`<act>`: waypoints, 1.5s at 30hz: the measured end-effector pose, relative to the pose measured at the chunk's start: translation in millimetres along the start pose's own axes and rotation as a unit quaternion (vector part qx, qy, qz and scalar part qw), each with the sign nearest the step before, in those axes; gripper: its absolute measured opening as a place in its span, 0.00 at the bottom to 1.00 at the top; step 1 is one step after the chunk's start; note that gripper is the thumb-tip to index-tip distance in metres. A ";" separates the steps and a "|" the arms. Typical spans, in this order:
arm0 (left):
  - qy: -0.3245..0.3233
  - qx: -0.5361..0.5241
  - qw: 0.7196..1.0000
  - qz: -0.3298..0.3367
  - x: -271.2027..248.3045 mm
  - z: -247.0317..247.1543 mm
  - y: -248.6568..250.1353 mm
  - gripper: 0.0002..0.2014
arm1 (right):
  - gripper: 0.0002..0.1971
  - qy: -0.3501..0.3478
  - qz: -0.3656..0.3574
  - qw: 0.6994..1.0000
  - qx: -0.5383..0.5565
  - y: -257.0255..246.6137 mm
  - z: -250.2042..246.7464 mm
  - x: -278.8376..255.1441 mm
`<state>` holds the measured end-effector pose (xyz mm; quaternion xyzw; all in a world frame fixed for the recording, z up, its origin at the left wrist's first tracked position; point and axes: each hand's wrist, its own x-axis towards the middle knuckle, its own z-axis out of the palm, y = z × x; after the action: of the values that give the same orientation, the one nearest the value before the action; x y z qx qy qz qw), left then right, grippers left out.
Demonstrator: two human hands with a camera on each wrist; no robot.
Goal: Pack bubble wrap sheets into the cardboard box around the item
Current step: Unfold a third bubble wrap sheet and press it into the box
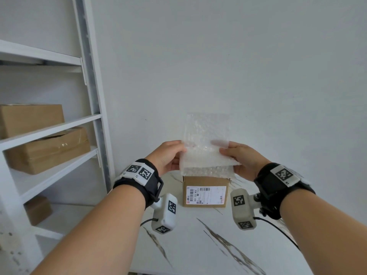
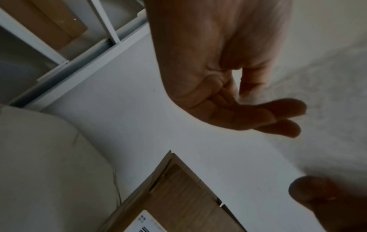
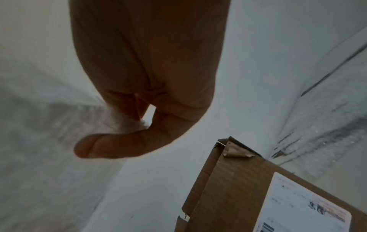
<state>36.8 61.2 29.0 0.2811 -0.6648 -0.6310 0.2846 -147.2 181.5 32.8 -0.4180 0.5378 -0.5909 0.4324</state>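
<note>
A clear bubble wrap sheet [image 1: 206,143] is held upright in the air just above a small cardboard box [image 1: 205,191] with a white shipping label. My left hand [image 1: 170,155] pinches the sheet's left edge and my right hand [image 1: 240,157] pinches its right edge. The sheet's lower part bends toward me and hides the box's top opening. The box's corner [image 2: 178,196] shows below my left hand [image 2: 228,97], and its labelled side [image 3: 248,188] lies below my right hand [image 3: 143,97]. The item inside the box is hidden.
The box stands on a white marble-patterned table [image 1: 198,245] against a plain white wall. A white shelf unit [image 1: 59,126] stands to the left and holds several brown cardboard boxes [image 1: 47,149].
</note>
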 end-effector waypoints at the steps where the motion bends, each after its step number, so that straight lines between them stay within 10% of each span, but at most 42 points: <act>1: -0.011 -0.021 1.000 -0.004 2.8 -1.9 -2.8 0.12 | 0.15 -0.001 0.001 1.000 0.018 1.2 0.3 -0.9; 7: -0.017 -0.121 0.992 -0.018 5.1 -2.8 -7.5 0.14 | 0.16 0.043 0.006 0.994 0.095 2.1 10.0 0.8; 13: -0.026 -0.017 0.999 -0.023 8.0 1.0 -9.0 0.06 | 0.10 0.092 -0.012 0.994 -0.065 3.7 9.0 7.0; 18: 0.052 -0.033 0.997 0.047 16.4 0.5 -13.0 0.20 | 0.43 0.056 0.050 0.997 0.005 11.3 -0.7 18.0; 24: 0.052 -0.053 0.995 0.063 29.6 8.4 -16.9 0.38 | 0.25 0.072 0.038 0.996 -0.029 6.4 0.1 23.7; 35: 0.163 0.225 0.957 0.080 71.8 6.9 -32.3 0.10 | 0.13 0.242 -0.114 0.942 -0.203 -6.7 -13.6 45.6; 42: 0.075 0.315 0.945 -0.044 94.9 9.5 -44.4 0.37 | 0.07 0.227 -0.148 0.900 -0.342 9.9 -20.2 52.6; 45: 0.074 0.351 0.931 -0.070 101.0 10.9 -50.9 0.34 | 0.10 0.221 -0.152 0.894 -0.360 11.8 -19.9 50.1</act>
<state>-39.2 -7.8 -19.9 0.4542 -0.7997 -0.3533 0.1713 -179.4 138.2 21.0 -0.4802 0.7256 -0.4921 0.0275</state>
